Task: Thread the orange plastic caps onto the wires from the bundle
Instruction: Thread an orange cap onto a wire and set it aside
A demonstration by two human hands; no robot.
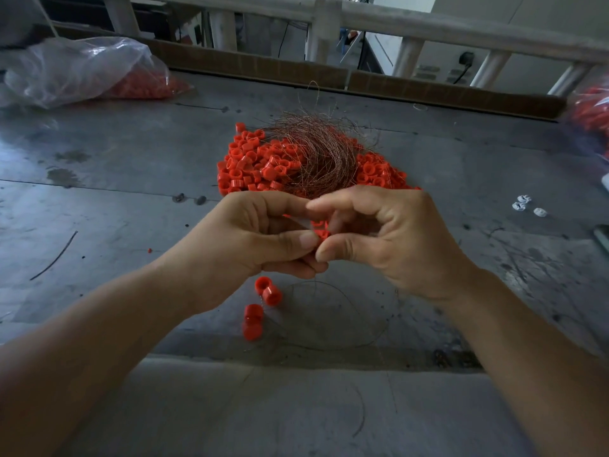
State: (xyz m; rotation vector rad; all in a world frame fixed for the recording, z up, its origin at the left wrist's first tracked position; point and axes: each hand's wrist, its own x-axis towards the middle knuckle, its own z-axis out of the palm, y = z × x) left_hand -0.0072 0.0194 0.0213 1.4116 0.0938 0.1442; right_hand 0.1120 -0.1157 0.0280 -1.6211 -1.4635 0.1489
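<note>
Head cam looks down at a grey table [115, 179] with both hands meeting just above it. The right hand [389, 239] has thumb and forefinger pinched on one orange cap [321, 233]. The left hand [263, 235] is curled tight right against it, and going by the threaded caps [267, 291] dangling below it, it's gripping the wire [330, 284], though the strand is too fine to see at the fingertips. The rest of that wire loops loosely on the table near the wrists. Further back sits the cap pile [250, 166] with the coppery wire bundle [316, 159] lying on top. The caps look like light, hard, smooth plastic, so they're probably a bit slippery and best pinched by the outer wall with the hole left clear. The wire looks hair-thin and springy, easy to kink, so I'd hold it close to the tip. A plastic bag [75, 67] of more caps lies far left, and some white clips [524, 204] are off to the right. No brands, labels or writing readable anywhere.
</note>
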